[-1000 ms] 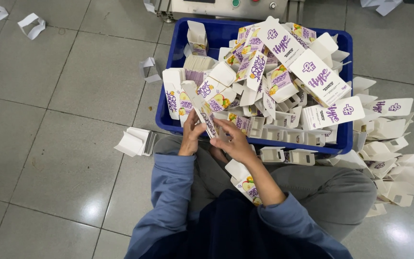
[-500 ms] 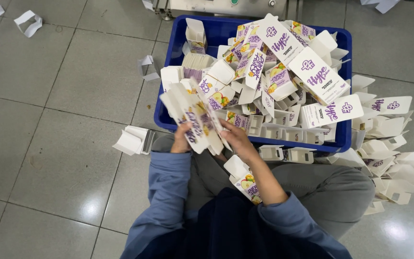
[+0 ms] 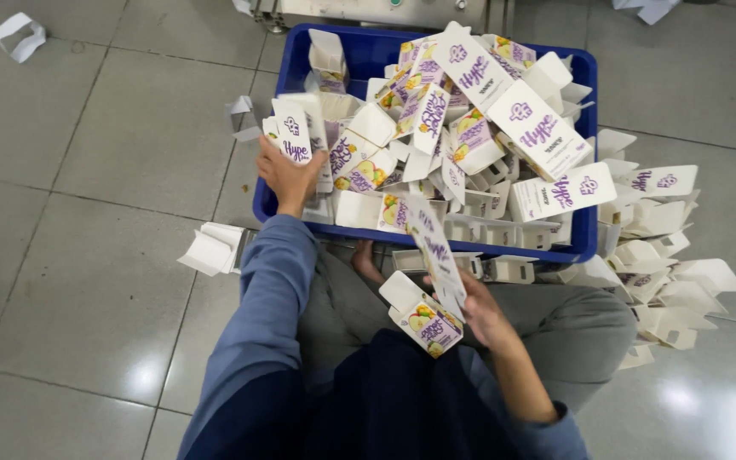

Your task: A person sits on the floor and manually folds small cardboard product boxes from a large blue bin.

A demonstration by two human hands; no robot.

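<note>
my left hand (image 3: pixel 287 175) has its fingers curled round an upright white carton (image 3: pixel 296 136) at the near-left corner of the blue crate (image 3: pixel 589 94). my right hand (image 3: pixel 483 311) pinches a flattened carton (image 3: pixel 434 251) over my lap, below the crate's front wall. grey glossy floor tiles (image 3: pixel 87 281) spread all round, with loose cartons (image 3: pixel 675 290) heaped at the right.

Left hand (image 3: pixel 290 177) on a white carton (image 3: pixel 298 136) at the blue crate (image 3: pixel 359 56) (heaped full) — right hand (image 3: pixel 483 311) gripping a flattened carton (image 3: pixel 436 251).
</note>
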